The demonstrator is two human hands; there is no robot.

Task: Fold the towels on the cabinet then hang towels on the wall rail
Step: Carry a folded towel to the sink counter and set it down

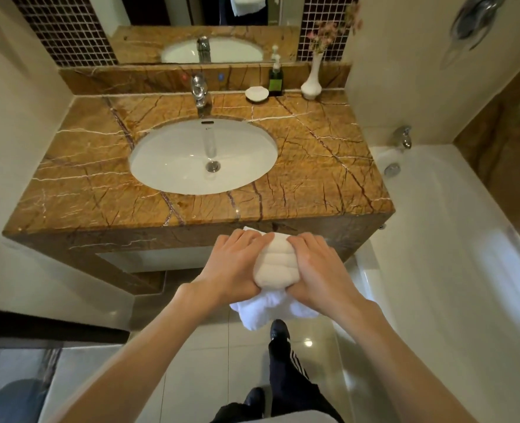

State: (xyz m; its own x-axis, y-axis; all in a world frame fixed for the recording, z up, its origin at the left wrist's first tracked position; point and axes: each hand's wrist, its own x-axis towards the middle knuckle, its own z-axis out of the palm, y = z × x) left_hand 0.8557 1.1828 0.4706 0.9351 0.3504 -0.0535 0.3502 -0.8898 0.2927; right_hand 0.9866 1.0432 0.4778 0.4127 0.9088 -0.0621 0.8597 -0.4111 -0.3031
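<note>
White towels (275,264), left hand (232,265), right hand (319,267) gripping

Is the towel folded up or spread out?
Folded up: the towel shows stacked layers, squeezed between the left hand and right hand. A loose white part hangs below.

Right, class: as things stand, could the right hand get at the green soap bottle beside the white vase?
Probably not yet: the right hand grips the towels with the left hand, so it is busy. Otherwise the countertop up to the soap bottle looks bare, leaving the way free.
</note>
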